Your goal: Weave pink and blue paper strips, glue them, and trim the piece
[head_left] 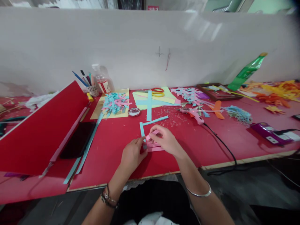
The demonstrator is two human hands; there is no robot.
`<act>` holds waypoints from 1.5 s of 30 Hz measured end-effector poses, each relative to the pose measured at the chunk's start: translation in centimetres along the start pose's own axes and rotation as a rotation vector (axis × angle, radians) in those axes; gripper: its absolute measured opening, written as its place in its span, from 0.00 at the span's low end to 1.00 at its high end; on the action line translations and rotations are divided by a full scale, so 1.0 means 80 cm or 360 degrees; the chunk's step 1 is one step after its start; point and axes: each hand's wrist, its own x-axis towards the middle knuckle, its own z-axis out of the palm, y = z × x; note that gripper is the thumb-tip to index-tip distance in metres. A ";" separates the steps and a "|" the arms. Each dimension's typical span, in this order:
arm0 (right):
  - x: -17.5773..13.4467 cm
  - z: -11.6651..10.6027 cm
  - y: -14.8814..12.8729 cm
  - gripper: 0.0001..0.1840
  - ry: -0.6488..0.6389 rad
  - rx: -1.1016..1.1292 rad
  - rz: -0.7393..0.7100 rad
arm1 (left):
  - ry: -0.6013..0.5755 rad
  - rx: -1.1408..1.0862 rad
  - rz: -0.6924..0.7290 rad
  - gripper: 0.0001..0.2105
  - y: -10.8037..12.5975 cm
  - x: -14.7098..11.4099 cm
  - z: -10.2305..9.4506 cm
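Strip of pink paper (155,133) is what I've got pinched in the right hand (167,142) on this remote feed, long axis slanting up rightward, lower end by the left hand (132,153) and blue strip (142,129), can't tell if that left one's gripping

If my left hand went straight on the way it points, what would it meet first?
Probably the pink strip held by your right hand, right at the fingertips of your left hand; depth is unclear, so they may already touch.
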 end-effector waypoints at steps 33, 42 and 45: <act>-0.059 -0.002 0.055 0.16 0.0260 -0.1454 -0.0369 | -0.0078 0.0360 -0.0364 0.20 0.008 0.019 -0.011; -0.064 -0.022 0.058 0.11 0.0308 -0.1608 -0.0151 | -0.0036 0.0225 -0.0348 0.20 0.008 0.013 -0.013; -0.061 -0.024 0.054 0.10 0.0269 -0.1599 -0.0164 | -0.0022 0.0108 -0.0312 0.19 0.007 0.010 -0.014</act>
